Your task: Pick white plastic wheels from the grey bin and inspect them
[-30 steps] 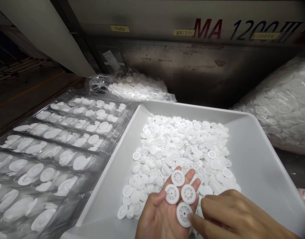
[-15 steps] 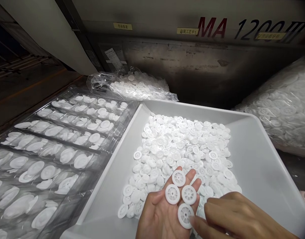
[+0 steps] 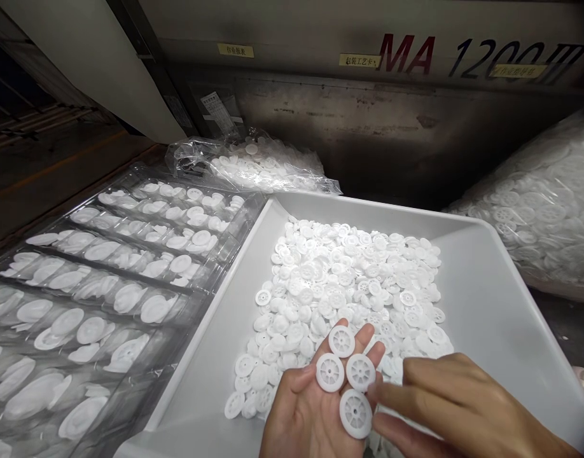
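Note:
My left hand [image 3: 306,413] lies palm up over the near end of a white tray [image 3: 492,305]. Several white spoked plastic wheels [image 3: 344,372] rest flat on its fingers and palm. My right hand [image 3: 444,407] reaches in from the right, and its fingertips touch the nearest wheel [image 3: 355,413] on the palm. A heap of the same small white wheels [image 3: 349,286] fills the middle of the tray, just beyond both hands.
Clear plastic blister trays [image 3: 96,299] holding rows of white discs lie to the left. A clear bag of wheels [image 3: 258,165] sits behind them, and a large full bag [image 3: 540,203] at the right. A machine panel [image 3: 368,83] closes off the back.
My right hand has shifted slightly left and up, with its fingers now against the lowest wheel on my left palm. The left hand and its wheels stay put.

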Available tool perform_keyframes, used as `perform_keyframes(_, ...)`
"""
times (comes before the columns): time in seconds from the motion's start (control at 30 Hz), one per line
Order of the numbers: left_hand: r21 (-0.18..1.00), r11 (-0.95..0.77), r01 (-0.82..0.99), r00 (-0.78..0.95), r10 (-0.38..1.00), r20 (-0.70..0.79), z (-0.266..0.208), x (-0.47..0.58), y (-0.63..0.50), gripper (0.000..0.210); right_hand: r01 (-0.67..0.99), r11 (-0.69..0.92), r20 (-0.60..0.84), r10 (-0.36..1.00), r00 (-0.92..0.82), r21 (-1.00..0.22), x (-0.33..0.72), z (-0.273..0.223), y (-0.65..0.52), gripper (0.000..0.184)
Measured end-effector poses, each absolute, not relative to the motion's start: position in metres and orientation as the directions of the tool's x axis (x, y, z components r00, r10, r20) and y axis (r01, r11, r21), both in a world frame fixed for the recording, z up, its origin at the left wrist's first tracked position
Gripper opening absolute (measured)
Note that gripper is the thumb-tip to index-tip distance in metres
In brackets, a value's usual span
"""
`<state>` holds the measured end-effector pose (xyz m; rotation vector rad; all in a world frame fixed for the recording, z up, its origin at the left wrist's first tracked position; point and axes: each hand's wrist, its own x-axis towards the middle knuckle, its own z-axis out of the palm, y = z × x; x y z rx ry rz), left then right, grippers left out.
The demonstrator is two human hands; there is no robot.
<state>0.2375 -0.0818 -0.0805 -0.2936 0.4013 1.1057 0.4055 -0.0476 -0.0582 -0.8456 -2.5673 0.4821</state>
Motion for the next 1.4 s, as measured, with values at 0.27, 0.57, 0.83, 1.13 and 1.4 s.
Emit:
perform_keyframes(0.27,-0.026,0.435,-0.9,0.394,0.786,-0.476,-0.078,0.241,-0.082,0.059,0.55,0.69,0.259,0.704,-0.661,-0.471,0.403,-0.068,-0.05,0.021)
perform_keyframes(0.57,-0.067,0.42,-0.905,0.406,0.805,-0.433,-0.076,0.24,-0.083,0.057,0.576,0.7,0.269,0.703,-0.658,-0.422,0.405,-0.069,-0.049,0.017)
perform_keyframes(0.83,-0.068,0.418,-0.906,0.408,0.818,-0.405,-0.075,0.24,-0.082,0.052,0.593,0.684,0.293,0.723,-0.625,-0.424,0.406,-0.067,-0.048,0.014)
perform_keyframes(1.13,-0.034,0.446,-0.894,0.4,0.763,-0.507,-0.08,0.237,-0.084,0.058,0.583,0.654,0.277,0.745,-0.606,-0.482,0.412,-0.065,-0.046,0.02)
perform_keyframes(1.4,0.074,0.546,-0.835,0.468,0.773,-0.428,-0.088,0.23,-0.087,0.045,0.582,0.616,0.22,0.763,-0.607,-0.531,0.411,-0.067,-0.043,0.028)
